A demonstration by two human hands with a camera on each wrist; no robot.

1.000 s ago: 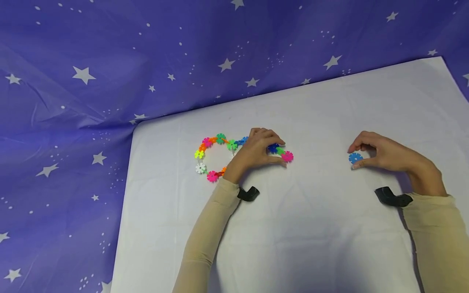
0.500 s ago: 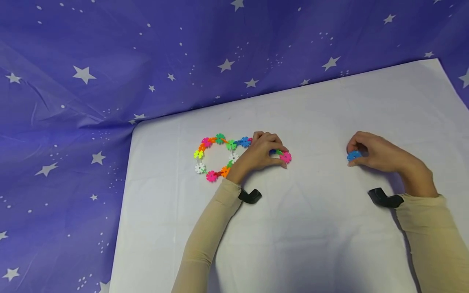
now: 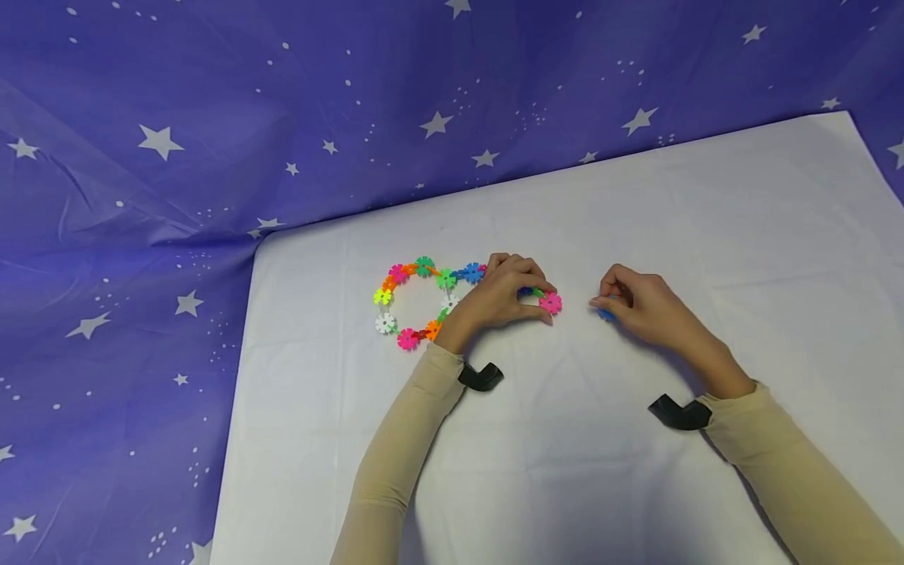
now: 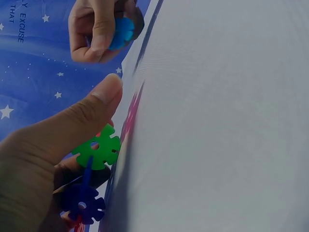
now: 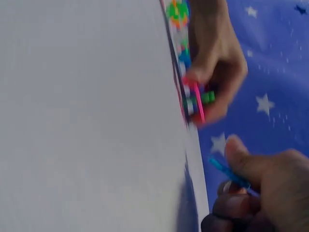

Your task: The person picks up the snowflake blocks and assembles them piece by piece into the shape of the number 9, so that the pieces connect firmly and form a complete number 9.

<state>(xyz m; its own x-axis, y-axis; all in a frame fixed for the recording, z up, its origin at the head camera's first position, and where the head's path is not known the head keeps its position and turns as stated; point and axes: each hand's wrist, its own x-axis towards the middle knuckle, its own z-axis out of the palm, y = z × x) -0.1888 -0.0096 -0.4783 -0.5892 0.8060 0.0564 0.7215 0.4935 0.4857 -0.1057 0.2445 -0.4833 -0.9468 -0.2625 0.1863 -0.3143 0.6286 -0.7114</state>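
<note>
A chain of colourful notched plastic flower discs (image 3: 424, 267) lies on the white cloth, its left part bent into a ring. My left hand (image 3: 497, 298) holds the chain's right end between thumb and fingers and hides some of its middle. A pink disc (image 3: 550, 303) forms that end, joined to a green disc (image 4: 99, 147) and a dark blue disc (image 4: 82, 204) seen in the left wrist view. To the right, my right hand (image 3: 646, 310) pinches a loose light blue disc (image 5: 227, 171), a short gap away from the pink one.
A white cloth (image 3: 600, 455) covers the table. Behind and to the left hangs a purple-blue curtain (image 3: 318, 102) with white stars. Dark curved wrist mounts (image 3: 482, 377) stick out from both sleeves.
My right hand has moved left with the light blue disc, towards the chain's pink end, and turned the disc more edge-on. The left hand has shifted only slightly and stays on the chain.
</note>
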